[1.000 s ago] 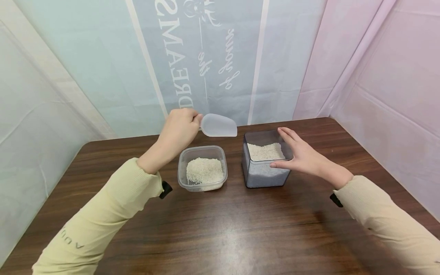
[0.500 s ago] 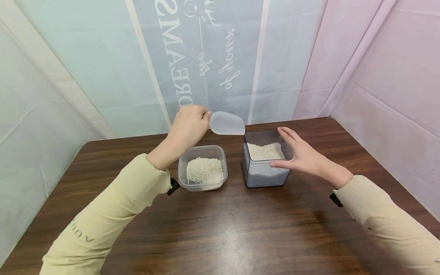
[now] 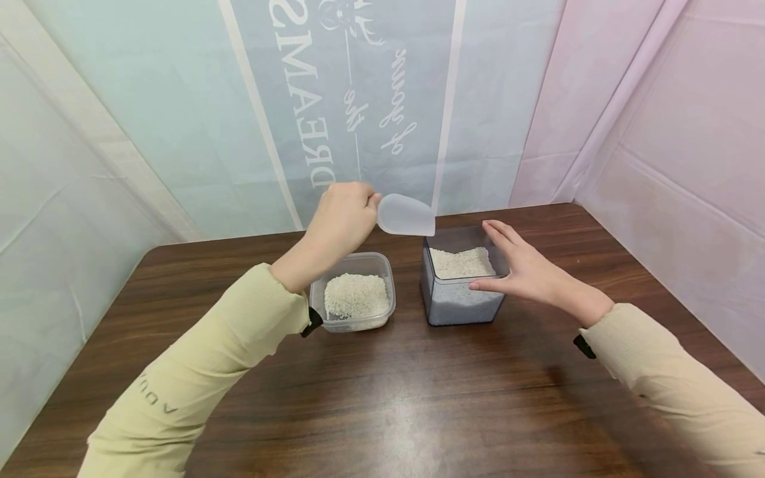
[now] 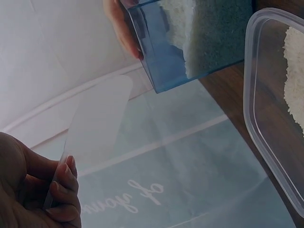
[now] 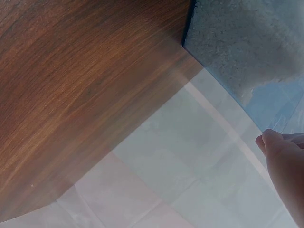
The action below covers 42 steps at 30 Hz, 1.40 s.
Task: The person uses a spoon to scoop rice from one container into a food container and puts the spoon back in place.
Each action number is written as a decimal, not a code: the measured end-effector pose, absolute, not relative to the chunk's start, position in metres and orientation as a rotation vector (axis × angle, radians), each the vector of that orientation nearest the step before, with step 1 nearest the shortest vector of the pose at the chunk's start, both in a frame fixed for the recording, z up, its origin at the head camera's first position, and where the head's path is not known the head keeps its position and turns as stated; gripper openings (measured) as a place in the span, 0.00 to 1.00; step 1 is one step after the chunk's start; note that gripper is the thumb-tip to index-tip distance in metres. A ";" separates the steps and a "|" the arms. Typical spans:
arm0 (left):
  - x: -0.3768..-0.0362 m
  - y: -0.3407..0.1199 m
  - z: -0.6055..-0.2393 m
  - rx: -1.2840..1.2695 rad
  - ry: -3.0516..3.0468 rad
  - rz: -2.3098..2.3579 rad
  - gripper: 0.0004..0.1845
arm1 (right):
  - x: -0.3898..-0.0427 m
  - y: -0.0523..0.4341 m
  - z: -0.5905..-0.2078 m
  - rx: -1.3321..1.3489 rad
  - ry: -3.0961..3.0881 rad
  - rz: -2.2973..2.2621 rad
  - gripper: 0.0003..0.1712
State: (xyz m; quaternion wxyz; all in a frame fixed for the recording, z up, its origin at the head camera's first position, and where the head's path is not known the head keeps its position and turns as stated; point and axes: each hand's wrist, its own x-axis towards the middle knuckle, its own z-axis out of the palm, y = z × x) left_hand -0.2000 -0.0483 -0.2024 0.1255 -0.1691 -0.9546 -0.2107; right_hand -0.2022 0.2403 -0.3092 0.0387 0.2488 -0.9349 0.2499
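Note:
My left hand [image 3: 344,216] grips the handle of a translucent white scoop [image 3: 407,214]. The scoop is level with the back edge of the table in the head view, its tip near the far left corner of a dark see-through square container [image 3: 460,302]. No rice shows in the scoop. White rice [image 3: 460,263] fills much of this container. My right hand [image 3: 526,269] holds the container's right side at the rim, thumb at the front and fingers at the back. A clear plastic tub [image 3: 391,292] with a mound of rice [image 3: 356,295] stands to the left, below my left wrist.
Both vessels stand on a dark brown wooden table [image 3: 382,405]. Behind it hangs a pale blue cloth [image 3: 394,86] with mirrored lettering. Cloth walls also close off the left and right sides.
My left hand has moved right with the scoop, from above the clear tub towards the dark container. My right hand and both vessels have stayed in place.

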 end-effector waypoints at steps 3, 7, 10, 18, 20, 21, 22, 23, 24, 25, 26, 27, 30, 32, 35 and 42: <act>-0.199 -0.045 -0.202 -0.500 -2.785 -0.591 0.17 | -0.202 0.241 -0.311 0.766 -2.860 0.767 0.59; -0.198 -0.040 -0.203 -0.502 -2.797 -0.566 0.17 | -0.202 0.241 -0.311 0.782 -2.850 0.758 0.59; -0.197 -0.036 -0.204 -0.509 -2.799 -0.556 0.17 | -0.201 0.242 -0.311 0.792 -2.844 0.752 0.59; -0.197 -0.026 -0.206 -0.578 -2.791 -0.428 0.17 | -0.200 0.241 -0.310 0.804 -2.840 0.761 0.59; -0.197 -0.023 -0.207 -0.599 -2.784 -0.399 0.17 | -0.200 0.241 -0.310 0.805 -2.838 0.762 0.59; -0.197 -0.022 -0.208 -0.608 -2.777 -0.385 0.16 | -0.200 0.241 -0.311 0.806 -2.837 0.763 0.59; -0.197 -0.021 -0.209 -0.615 -2.771 -0.375 0.16 | -0.200 0.241 -0.311 0.807 -2.835 0.761 0.59; -0.197 -0.020 -0.209 -0.621 -2.764 -0.365 0.15 | -0.200 0.241 -0.311 0.807 -2.835 0.760 0.59; -0.197 -0.019 -0.210 -0.628 -2.757 -0.352 0.15 | -0.200 0.241 -0.311 0.807 -2.834 0.760 0.59; -0.197 -0.018 -0.210 -0.636 -2.751 -0.341 0.15 | -0.200 0.241 -0.311 0.806 -2.835 0.759 0.59; -0.197 -0.018 -0.211 -0.643 -2.744 -0.326 0.14 | -0.200 0.241 -0.311 0.806 -2.836 0.757 0.59; -0.197 -0.017 -0.211 -0.650 -2.740 -0.313 0.14 | -0.200 0.242 -0.310 0.805 -2.839 0.756 0.59; -0.198 -0.015 -0.212 -0.672 -2.727 -0.270 0.13 | -0.200 0.241 -0.310 0.802 -2.846 0.759 0.59; -0.198 -0.013 -0.212 -0.685 -2.720 -0.247 0.13 | -0.201 0.241 -0.309 0.802 -2.848 0.760 0.59; -0.198 -0.012 -0.212 -0.702 -2.722 -0.222 0.12 | -0.201 0.241 -0.309 0.801 -2.848 0.762 0.59; -0.199 -0.007 -0.212 -0.748 -2.700 -0.171 0.09 | -0.202 0.241 -0.308 0.801 -2.852 0.756 0.59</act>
